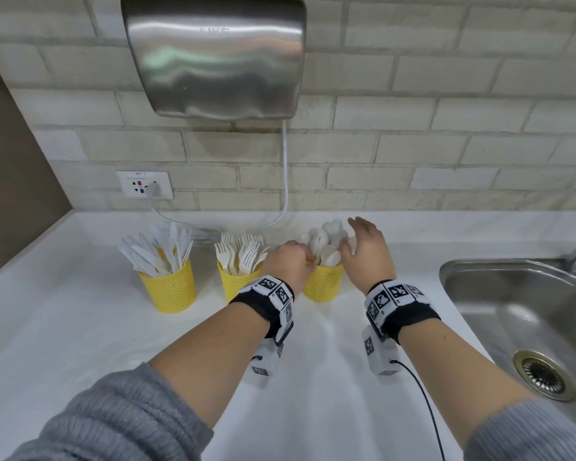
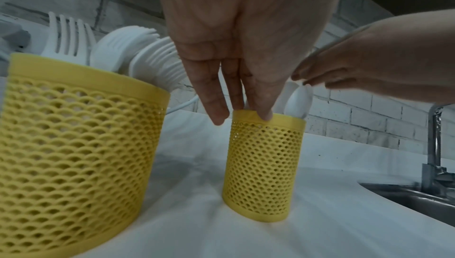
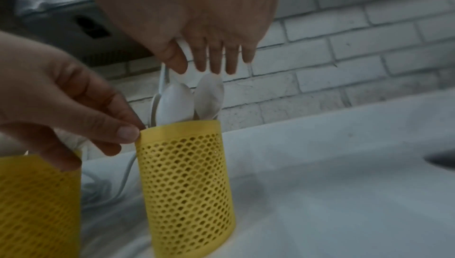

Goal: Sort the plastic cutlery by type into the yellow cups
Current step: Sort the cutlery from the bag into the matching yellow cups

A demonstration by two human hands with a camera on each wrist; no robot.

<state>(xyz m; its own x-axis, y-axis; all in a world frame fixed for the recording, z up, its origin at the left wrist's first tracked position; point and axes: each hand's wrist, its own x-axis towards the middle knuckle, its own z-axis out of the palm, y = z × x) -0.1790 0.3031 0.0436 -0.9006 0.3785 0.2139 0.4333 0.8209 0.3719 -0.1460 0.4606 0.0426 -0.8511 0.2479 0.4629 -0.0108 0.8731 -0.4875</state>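
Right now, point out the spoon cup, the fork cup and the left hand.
spoon cup (image 1: 323, 284): head view, on its yellow mesh wall below the rim.
fork cup (image 1: 235, 284): head view, on the mesh wall left of the wrist.
left hand (image 1: 288, 261): head view, on the back of the hand.

The three yellow cups (image 1: 168, 289) look like matt plastic full of tiny holes. The knives (image 1: 162, 249), forks (image 1: 240, 252) and spoons (image 1: 326, 242) are smooth white plastic. The hand dryer (image 1: 213, 54) is shiny brushed metal. The sink (image 1: 519, 301) is shiny metal too. The counter (image 1: 80, 311) is smooth, white and glossy. The wall (image 1: 446, 128) is rough pale brick. The sleeves (image 1: 113, 424) are grey knitted cloth.
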